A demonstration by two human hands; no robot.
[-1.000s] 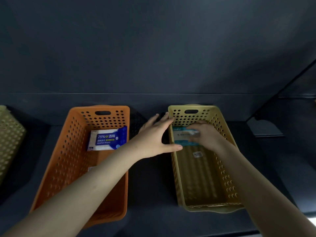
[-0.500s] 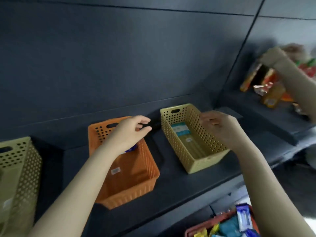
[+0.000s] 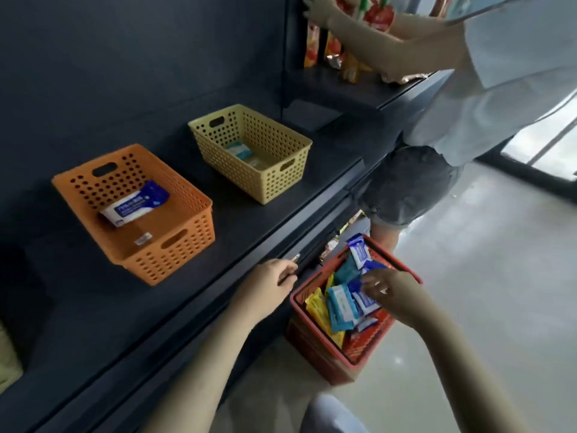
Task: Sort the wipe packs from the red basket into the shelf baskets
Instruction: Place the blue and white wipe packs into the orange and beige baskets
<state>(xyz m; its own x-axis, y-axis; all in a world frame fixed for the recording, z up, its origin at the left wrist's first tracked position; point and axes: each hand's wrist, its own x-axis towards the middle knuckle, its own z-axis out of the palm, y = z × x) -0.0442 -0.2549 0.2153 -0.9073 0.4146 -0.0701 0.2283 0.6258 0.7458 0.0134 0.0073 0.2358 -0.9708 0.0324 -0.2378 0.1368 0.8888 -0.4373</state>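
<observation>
The red basket (image 3: 356, 362) stands on the floor below the shelf, holding several teal, blue and yellow wipe packs. My right hand (image 3: 390, 292) reaches into it, its spread fingertips touching a blue-and-white pack (image 3: 365, 304); no grip shows. My left hand (image 3: 268, 282) rests on the shelf's front edge (image 3: 218, 303), fingers curled over it. On the shelf, the orange basket (image 3: 187, 232) holds a blue-and-white pack (image 3: 134, 204). The yellow basket (image 3: 274, 179) holds a teal pack (image 3: 239, 151).
Another person (image 3: 499, 82) stands close on the right, hands among snack packets (image 3: 343, 54) on a higher shelf. A pale basket (image 3: 7, 354) shows at the far left edge. Grey floor (image 3: 484, 307) lies to the right of the red basket.
My view dropped from the shelf to the floor. My right hand left the yellow basket and came down into the red basket. My left hand moved from the baskets to the shelf edge.
</observation>
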